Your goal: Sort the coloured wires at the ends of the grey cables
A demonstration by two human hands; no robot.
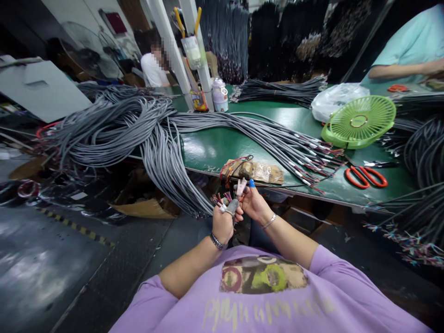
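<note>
My left hand [224,219] is closed around the ends of several grey cables [173,171], whose thin coloured wires [227,197] fan out above the fist. Close beside it, my right hand [254,202] has its fingers bent together at the wire ends. Coverings show on some fingers, a blue one [251,183] among them. What the right fingers pinch is too small to make out. Just beyond both hands, a taped cardboard piece [267,172] lies at the table edge with red and black leads [239,162] on it.
On the green table [204,145] lie a large grey cable bundle [114,125], orange-handled scissors [366,176], a green fan [360,121] and a plastic bag [338,99]. A bottle [219,95] stands by the white post. Co-workers sit at the far left and right.
</note>
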